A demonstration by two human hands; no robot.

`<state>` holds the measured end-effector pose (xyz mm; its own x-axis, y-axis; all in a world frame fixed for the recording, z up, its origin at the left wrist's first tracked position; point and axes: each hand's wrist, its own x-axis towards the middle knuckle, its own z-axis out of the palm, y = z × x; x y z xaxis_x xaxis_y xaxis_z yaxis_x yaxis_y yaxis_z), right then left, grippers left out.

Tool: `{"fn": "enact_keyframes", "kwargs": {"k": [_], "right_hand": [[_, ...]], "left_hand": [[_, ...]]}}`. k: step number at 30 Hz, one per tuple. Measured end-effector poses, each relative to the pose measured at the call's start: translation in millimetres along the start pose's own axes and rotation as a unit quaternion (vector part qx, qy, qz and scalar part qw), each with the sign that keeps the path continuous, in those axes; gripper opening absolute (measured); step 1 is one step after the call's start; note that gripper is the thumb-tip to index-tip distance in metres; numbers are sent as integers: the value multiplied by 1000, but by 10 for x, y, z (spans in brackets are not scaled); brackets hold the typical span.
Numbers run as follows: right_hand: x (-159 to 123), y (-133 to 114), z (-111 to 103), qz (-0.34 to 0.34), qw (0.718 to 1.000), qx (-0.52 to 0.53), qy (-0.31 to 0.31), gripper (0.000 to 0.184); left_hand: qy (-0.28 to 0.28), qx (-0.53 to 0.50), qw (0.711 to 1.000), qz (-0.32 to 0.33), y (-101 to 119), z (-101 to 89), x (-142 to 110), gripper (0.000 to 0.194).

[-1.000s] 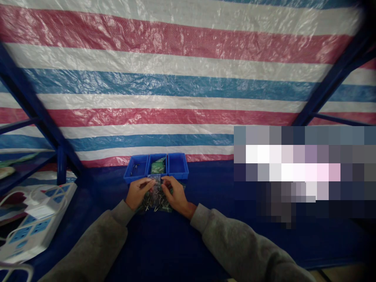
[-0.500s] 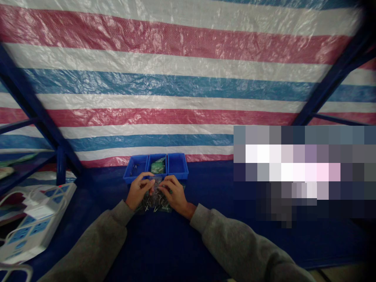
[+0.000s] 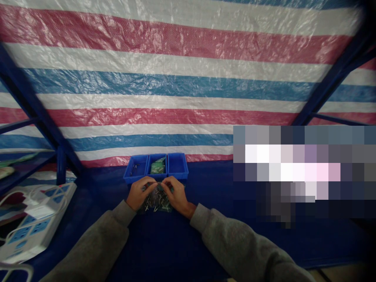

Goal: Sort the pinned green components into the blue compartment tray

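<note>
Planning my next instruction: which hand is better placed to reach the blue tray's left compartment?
Probably the left hand: it sits closer to the left compartment than the right hand does.

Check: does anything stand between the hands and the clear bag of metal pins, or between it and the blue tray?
Nothing visible. The left hand and right hand are on the clear bag, directly in front of the blue tray.

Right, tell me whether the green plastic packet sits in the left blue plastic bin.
No, the green plastic packet lies in the middle blue plastic bin of the row of three.
</note>
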<state>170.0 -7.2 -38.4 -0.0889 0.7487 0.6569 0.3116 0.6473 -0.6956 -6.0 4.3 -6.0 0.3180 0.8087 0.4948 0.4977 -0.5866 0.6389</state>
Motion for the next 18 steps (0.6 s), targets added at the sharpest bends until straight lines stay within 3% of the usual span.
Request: {"fn": "enact_keyframes", "kwargs": {"k": [6,12,15,18], "right_hand": [[-9,-7,-8,-25,1000,6,3,18],[-20,12,-12,-53,998,-6,-42,18],[-18,16,-10,-48,998,-15,-35,14],[-10,2,-11,-36,999,-22,-21,11]], "left_hand": [[15,-93,993,-71,-46,39,-20,21],[14,-202,971,-127,-5,60,-19,29],[9,-197,972,-130,26,58,-18,23],[9,-138,986,-89,43,23,-13,24]]}}
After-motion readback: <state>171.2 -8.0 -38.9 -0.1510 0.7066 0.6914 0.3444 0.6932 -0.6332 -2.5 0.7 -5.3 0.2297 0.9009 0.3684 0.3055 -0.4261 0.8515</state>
